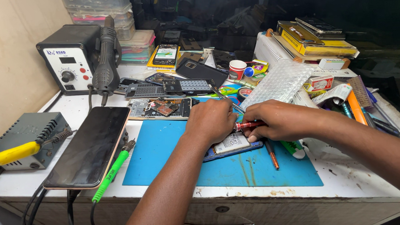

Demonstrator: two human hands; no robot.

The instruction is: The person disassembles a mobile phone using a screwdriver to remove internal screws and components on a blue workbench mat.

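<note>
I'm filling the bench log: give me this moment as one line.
left hand: braces opened phone | right hand: holds red screwdriver | surface: blue mat

Phone repair workbench

Hot-air rework station point(71, 57) at upper left; opened phones point(163, 107) and parts at centre; blue work mat point(165, 155) below; cluttered tools at right.

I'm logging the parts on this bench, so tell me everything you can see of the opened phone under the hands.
The opened phone lies flat on the blue mat, back cover off. Its frame edge looks blue, and a pale, labelled battery shows inside. The left hand rests over its upper part, hiding most of it. The right hand holds a red screwdriver pointing in above it; whether the tip touches the phone cannot be seen. A copper-coloured tool lies beside it on the mat.
</note>
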